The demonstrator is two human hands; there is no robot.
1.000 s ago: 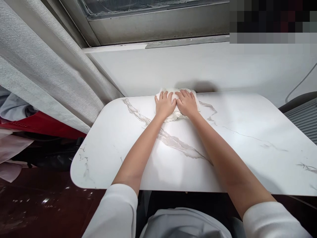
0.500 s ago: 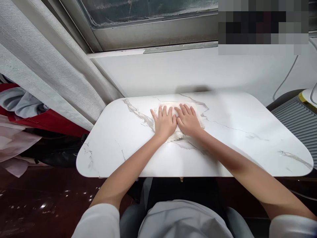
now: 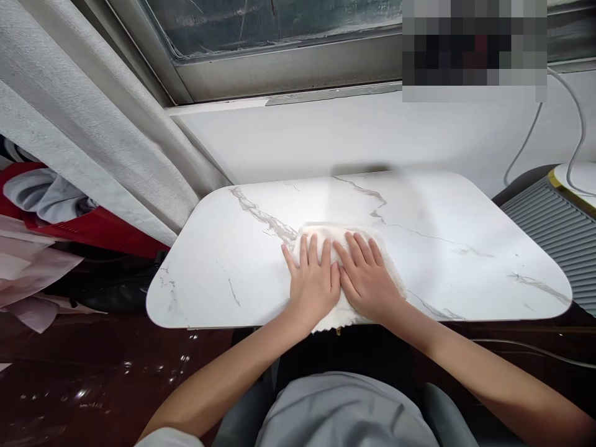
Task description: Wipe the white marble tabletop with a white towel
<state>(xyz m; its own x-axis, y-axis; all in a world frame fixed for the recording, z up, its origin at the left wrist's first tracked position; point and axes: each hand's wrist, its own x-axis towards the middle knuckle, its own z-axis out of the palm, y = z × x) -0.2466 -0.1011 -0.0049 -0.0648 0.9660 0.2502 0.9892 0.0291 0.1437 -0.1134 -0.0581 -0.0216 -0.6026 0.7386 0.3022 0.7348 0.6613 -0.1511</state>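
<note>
A cream-white cloth (image 3: 342, 233) lies flat on the white marble-patterned table (image 3: 223, 261), its near edge at the table's front edge. My left hand (image 3: 313, 282) rests palm down on the cloth's left part, fingers spread. Beside it my right hand (image 3: 367, 276) presses flat on the right part, fingers stretched away from me. The two thumbs are close together, near the middle of the cloth. Much of the cloth is hidden under both hands.
A white wall (image 3: 298, 136) and a window frame (image 3: 288, 68) stand behind the table. On the left hangs a grey curtain (image 3: 107, 105), with a red bag (image 3: 102, 226) of clothes below. A ribbed grey appliance (image 3: 549, 217) with a cable stands at the right.
Both hands and the cloth have slid toward me, from the middle of the table to its front edge. The cloth now lies more spread out under the hands.
</note>
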